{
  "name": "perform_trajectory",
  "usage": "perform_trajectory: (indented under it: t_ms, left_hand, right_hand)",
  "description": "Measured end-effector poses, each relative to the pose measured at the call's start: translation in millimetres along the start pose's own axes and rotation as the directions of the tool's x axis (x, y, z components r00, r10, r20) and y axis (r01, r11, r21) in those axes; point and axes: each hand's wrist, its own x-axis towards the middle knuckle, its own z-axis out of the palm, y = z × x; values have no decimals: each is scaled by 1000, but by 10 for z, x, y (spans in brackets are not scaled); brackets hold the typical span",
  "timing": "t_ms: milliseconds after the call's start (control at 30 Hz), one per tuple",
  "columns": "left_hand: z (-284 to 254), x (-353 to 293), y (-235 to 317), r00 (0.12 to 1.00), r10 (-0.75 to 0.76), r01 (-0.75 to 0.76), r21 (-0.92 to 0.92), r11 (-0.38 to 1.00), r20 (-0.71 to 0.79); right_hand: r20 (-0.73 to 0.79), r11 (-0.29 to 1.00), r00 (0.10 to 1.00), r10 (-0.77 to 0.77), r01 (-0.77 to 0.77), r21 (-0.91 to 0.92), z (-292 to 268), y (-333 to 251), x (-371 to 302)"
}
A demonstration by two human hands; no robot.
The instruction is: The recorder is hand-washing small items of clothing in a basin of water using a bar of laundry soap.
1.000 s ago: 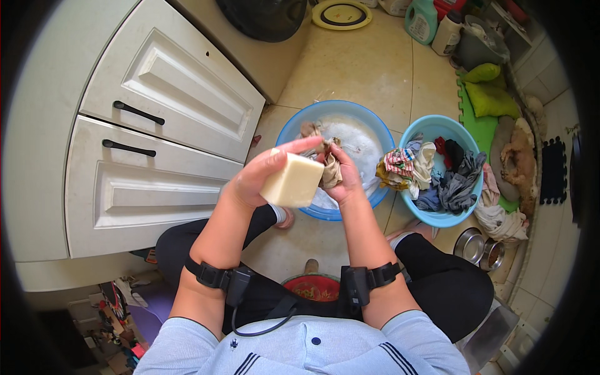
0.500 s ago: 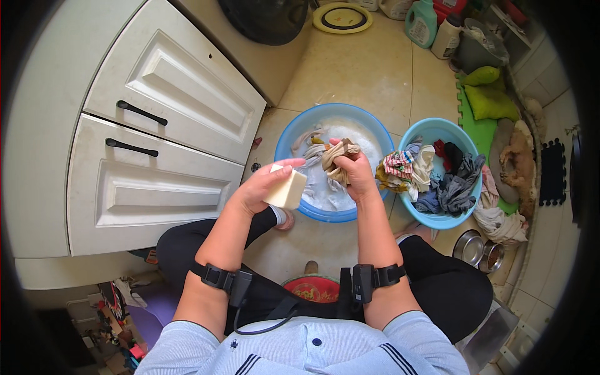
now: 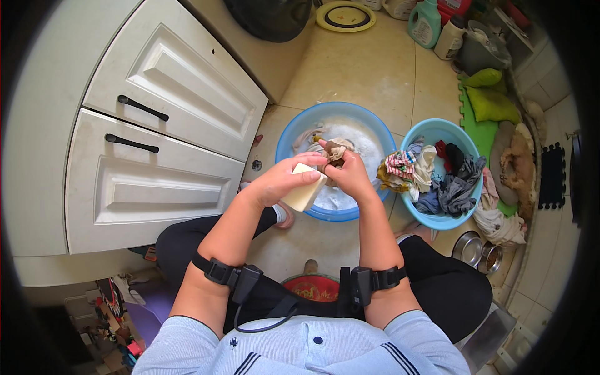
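A thick cream bar of soap (image 3: 304,190) is gripped in my left hand (image 3: 275,184), its flat face turned up. My right hand (image 3: 352,178) clutches a crumpled beige-brown cloth (image 3: 336,152), partly hidden by the fingers. Both hands are close together over the near part of a blue basin (image 3: 279,139), and the left fingertips reach the cloth. Inside the basin, white suds (image 3: 364,145) float on water, with wet light-coloured laundry (image 3: 306,139) at its left side.
To the right, a light-blue basin (image 3: 437,226) holds dark and patterned clothes (image 3: 458,187), some hanging over its left rim. Metal bowls (image 3: 468,248) stand nearer me. White cabinets (image 3: 169,181) line the left. Bottles (image 3: 425,25) stand at the far right, and a red stool (image 3: 310,288) is below me.
My left hand has brought the soap rightward to the cloth. My right hand has shifted slightly left, and the cloth is bunched smaller in its fingers.
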Motion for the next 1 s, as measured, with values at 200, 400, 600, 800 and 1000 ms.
perform_trajectory:
  t_ms: [200, 400, 600, 800, 1000]
  left_hand:
    - [8, -19, 13, 999, 9, -7, 56, 998, -40]
    - [85, 14, 37, 999, 35, -29, 234, 972, -22]
    - [70, 39, -3, 999, 49, -49, 262, 964, 4]
    - [33, -13, 25, 998, -62, 60, -141, 988, -5]
    - [67, -44, 21, 989, -147, 144, -198, 970, -1]
  right_hand:
    - [-40, 993, 998, 44, -48, -105, 8, 28, 9]
    - [-85, 953, 986, -143, 114, -282, 54, 67, 8]
    - [-31, 890, 979, -200, 169, -423, 1, 95, 10]
    - [-34, 982, 988, 148, -143, 125, -68, 51, 35]
    - [-167, 988, 986, -25, -1, -155, -26, 64, 35]
